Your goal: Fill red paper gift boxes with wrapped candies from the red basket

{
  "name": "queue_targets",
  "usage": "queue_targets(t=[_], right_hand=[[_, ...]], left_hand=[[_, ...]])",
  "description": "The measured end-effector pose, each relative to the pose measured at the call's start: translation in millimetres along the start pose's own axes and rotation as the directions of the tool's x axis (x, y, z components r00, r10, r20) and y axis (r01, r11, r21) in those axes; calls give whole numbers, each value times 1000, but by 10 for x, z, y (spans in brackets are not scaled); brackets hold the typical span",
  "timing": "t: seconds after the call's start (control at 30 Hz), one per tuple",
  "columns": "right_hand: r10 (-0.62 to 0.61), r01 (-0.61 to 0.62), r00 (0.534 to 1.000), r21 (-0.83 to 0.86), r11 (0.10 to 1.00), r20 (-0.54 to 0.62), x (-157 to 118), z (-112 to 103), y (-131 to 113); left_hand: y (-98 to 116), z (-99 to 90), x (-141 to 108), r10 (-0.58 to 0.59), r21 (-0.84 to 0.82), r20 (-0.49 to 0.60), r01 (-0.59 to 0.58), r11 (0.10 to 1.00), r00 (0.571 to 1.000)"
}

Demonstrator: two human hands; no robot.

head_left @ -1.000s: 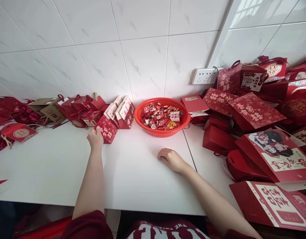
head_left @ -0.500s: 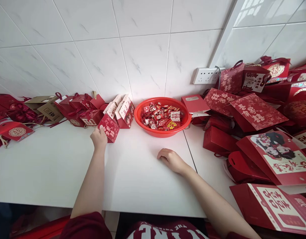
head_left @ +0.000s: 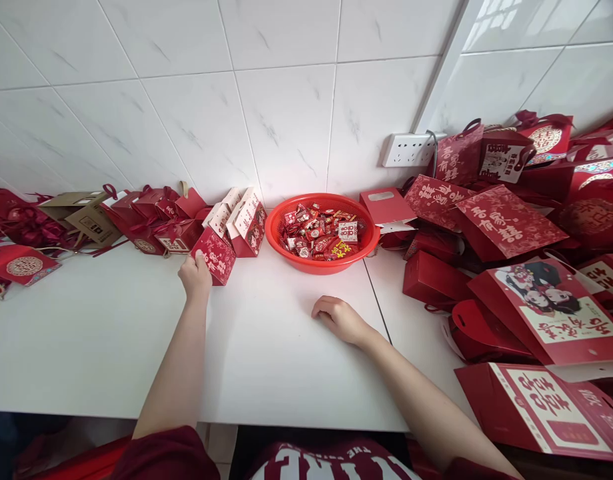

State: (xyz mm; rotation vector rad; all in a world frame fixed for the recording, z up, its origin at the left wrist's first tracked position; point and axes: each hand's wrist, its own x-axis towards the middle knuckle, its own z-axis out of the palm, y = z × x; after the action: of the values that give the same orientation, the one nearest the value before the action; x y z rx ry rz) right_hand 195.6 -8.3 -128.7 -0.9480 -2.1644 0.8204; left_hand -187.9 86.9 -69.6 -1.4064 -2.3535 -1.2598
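My left hand (head_left: 195,275) grips the lower left side of a small red patterned gift box (head_left: 216,255) with pale writing, which stands on the white table. Behind and to its right are boxes with cream tops, one of them a red box with a cream panel (head_left: 247,223). My right hand (head_left: 340,319) rests on the tabletop with its fingers curled together; nothing shows in it. Beyond that hand sits a red plastic basket (head_left: 321,268) holding many wrapped red sweets (head_left: 316,230).
A large heap of red boxes (head_left: 511,223) covers the right side. More red boxes (head_left: 179,233) and a brown box (head_left: 94,219) line the wall at left. A white power strip (head_left: 406,151) is on the tiled wall. The table's front edge (head_left: 306,425) is near my body.
The whole view has shifted slightly, so things appear a little further left. Both hands keep their places, the left one still on the patterned box.
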Motion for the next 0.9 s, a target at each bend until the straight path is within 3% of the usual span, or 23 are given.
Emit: queue_targets(t=[0.53, 0.67, 0.73, 0.8, 0.9], right_hand=[[19, -19, 1000, 8, 1000, -13, 38, 22, 52], [30, -29, 1000, -12, 999, 10, 29, -43, -11], [43, -43, 999, -30, 999, 19, -4, -98, -67], [71, -70, 997, -53, 996, 13, -76, -165, -145], [137, -140, 990, -89, 986, -44, -299, -297, -305]], left_hand=[[13, -44, 63, 12, -15, 55, -11, 1000, 998], [127, -168, 3, 102, -67, 77, -97, 993, 992], [223, -253, -95, 192, -102, 15, -190, 977, 981], [316, -337, -245, 320, -121, -130, -335, 934, 939], [393, -388, -546, 502, -103, -351, -565, 819, 791]])
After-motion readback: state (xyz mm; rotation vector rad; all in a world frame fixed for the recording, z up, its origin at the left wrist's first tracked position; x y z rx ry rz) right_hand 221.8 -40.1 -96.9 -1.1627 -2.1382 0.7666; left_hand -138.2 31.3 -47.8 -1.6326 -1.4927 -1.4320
